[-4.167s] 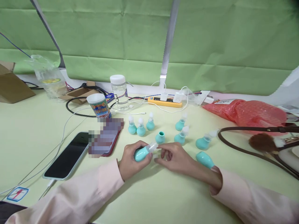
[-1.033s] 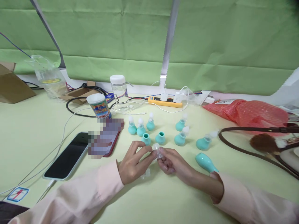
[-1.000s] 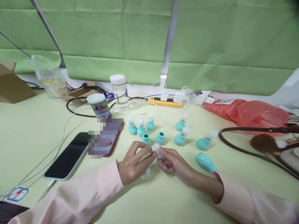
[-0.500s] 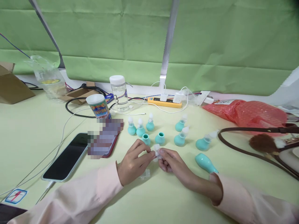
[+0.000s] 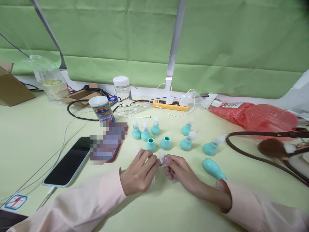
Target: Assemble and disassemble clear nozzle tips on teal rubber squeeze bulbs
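Note:
Between my fingertips is a small clear plastic piece [image 5: 162, 158], its exact kind too small to make out. My left hand [image 5: 141, 170] pinches it from the left, and my right hand [image 5: 180, 169] grips its right side between thumb and finger. Just beyond stand two open-necked teal bulbs, one on the left [image 5: 151, 144] and one on the right [image 5: 165, 143]. Several teal bulbs with clear nozzles, such as this one [image 5: 186, 142], stand around them. A smooth teal pear-shaped bulb [image 5: 213, 168] lies beside my right wrist. Another clear piece is mostly hidden under my left hand.
Two phones, a black-screened one [image 5: 69, 162] and a red-cased one [image 5: 113, 156], lie at left. Behind are a noodle cup [image 5: 102, 111], a water bottle [image 5: 123, 96] and a yellow power strip [image 5: 169, 105]. On the right are a red plastic bag [image 5: 260, 117] and a brown strap [image 5: 246, 158].
My left hand has turned, its fingers curling further over the clear piece and covering more of the loose piece below. My right hand stays almost in place.

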A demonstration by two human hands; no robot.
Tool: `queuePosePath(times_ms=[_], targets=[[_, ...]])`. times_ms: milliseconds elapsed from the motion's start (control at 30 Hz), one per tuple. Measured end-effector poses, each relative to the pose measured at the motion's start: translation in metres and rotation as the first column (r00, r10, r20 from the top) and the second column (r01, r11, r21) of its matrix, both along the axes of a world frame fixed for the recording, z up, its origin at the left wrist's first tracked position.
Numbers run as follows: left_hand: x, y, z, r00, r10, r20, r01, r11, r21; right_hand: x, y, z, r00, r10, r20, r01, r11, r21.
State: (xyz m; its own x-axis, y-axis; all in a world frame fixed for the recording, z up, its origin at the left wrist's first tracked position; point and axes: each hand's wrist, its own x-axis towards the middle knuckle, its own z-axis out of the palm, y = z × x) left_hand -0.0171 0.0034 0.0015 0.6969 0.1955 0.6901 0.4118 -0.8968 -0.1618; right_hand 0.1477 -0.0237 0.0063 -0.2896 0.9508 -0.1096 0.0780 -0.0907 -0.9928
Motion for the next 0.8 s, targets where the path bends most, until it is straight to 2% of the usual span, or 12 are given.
queuePosePath(times_ms=[167, 433, 533, 633, 800], targets=[[0.0, 0.005, -0.002, 0.999, -0.022, -0.036, 0.021, 0.999, -0.04, 0.0, 0.001, -0.001, 1.0, 0.018, -0.003, -0.018, 1.0, -0.008], [0.003, 0.006, -0.001, 0.997, -0.05, 0.056, 0.052, 0.998, -0.038, -0.003, -0.002, -0.002, 0.999, 0.006, -0.047, -0.008, 0.999, -0.039], [0.004, 0.004, 0.0, 0.994, -0.053, 0.097, 0.06, 0.996, -0.065, -0.002, 0.0, 0.0, 0.997, -0.047, -0.062, 0.042, 0.995, -0.086], [0.005, 0.002, 0.004, 0.986, -0.063, 0.154, 0.082, 0.99, -0.118, 0.0, 0.002, 0.003, 0.995, -0.076, -0.059, 0.07, 0.993, -0.098], [0.004, 0.003, 0.009, 0.964, -0.037, 0.264, 0.11, 0.958, -0.265, 0.0, 0.002, 0.007, 0.999, -0.008, -0.044, 0.004, 0.996, -0.084]])
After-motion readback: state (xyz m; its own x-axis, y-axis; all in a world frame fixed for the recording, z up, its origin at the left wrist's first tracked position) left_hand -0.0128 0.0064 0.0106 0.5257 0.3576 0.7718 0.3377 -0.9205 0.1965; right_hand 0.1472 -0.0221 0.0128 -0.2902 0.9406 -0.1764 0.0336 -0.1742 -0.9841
